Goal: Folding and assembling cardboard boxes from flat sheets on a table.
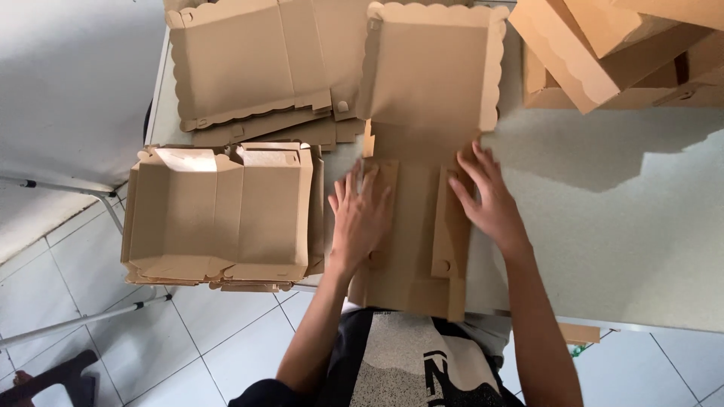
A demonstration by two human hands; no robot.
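A flat brown cardboard box blank (426,90) with scalloped edges lies on the table in front of me. My left hand (360,215) presses flat, fingers spread, on the blank's left side flap. On the right side flap rests my right hand (486,196), fingers spread too. Both flaps are folded inward over the blank's near panel (411,226). Neither hand grips anything.
A stack of half-folded brown boxes (219,215) sits at the table's left edge. More flat blanks (249,64) lie behind it. Assembled boxes (618,53) are piled at the back right. Bare grey table (626,226) spreads to the right. A white tiled floor (226,339) lies below.
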